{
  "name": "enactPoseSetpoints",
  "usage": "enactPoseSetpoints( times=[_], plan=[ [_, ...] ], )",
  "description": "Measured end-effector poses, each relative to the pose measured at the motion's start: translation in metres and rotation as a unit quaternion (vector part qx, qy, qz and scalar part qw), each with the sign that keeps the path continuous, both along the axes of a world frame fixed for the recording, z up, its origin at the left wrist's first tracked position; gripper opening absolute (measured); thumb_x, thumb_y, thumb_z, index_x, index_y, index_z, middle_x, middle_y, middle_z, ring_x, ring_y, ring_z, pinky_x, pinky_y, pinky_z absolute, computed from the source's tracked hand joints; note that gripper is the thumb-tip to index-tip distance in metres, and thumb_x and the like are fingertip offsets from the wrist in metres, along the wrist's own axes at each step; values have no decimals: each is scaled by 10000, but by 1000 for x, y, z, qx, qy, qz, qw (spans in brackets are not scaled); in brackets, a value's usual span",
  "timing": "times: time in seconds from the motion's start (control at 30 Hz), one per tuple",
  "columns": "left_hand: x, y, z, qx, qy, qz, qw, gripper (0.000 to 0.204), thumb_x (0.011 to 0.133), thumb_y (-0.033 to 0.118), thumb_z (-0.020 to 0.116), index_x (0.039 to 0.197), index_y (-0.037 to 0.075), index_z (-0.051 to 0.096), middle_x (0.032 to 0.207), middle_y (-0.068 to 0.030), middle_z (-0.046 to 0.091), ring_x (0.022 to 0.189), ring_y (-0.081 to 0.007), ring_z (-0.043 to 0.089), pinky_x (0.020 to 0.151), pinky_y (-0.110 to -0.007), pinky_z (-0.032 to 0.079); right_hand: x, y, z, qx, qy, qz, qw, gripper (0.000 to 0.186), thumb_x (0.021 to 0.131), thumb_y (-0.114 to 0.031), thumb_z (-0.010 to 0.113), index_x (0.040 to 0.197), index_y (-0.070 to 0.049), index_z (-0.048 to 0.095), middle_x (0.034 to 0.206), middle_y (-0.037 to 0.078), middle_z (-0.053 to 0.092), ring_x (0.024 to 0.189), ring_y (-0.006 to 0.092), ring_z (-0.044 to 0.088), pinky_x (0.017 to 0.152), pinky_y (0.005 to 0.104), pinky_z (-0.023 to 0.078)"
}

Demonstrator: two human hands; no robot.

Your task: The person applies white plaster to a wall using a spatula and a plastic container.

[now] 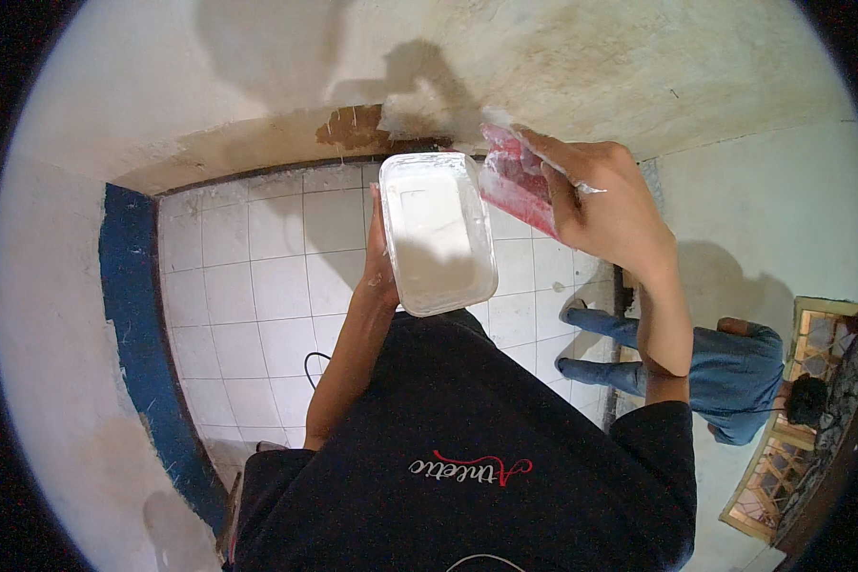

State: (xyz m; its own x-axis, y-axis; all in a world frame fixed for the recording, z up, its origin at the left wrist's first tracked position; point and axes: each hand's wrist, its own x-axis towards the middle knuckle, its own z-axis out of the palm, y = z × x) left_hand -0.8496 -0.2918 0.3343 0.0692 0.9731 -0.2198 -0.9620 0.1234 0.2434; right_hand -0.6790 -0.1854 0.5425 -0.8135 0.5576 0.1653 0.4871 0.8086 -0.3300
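My left hand (377, 246) is closed on the left side of a clear rectangular plastic tub (487, 272), its fingers mostly hidden behind the wall. White paste (429, 214) lies inside the tub, with smears along the rim. To the right of the tub, my right hand (605, 195) grips a flat red scraper (520, 186), its blade streaked with the same white stuff. The scraper's edge is close beside the tub's upper right rim; whether they touch I cannot tell. White smears also mark my right fingers.
Ahead stands a patchy cream wall (582, 67) with a bare brown patch (353, 129) low down. White tiles (276, 272) cover the floor. A blue-painted band (143, 305) runs along the left wall. At right, another person (725, 372) in blue stands near a latticed window frame (782, 439).
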Motion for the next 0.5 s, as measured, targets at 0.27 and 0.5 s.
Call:
enactPoseSetpoints(
  times=[0.27,0.5],
  plan=[
    [1,1,6,-33,9,-12,999,819,924,719,257,1435,91,376,1314,-148,551,1125,-284,615,925,-467,538,-13,-5,-2,20,-106,43,993,464,697,-77,654,1153,8,637,719,202,650,676,398,634,648,480,517],
    [5,5,-12,-29,-3,9,1000,815,921,724,266,1426,97,387,1300,-145,560,1107,-277,624,915,-465,541,-9,-9,-5,-68,-37,21,997,462,686,-12,601,1145,23,634,744,248,633,702,437,614,665,494,499]
  ],
)
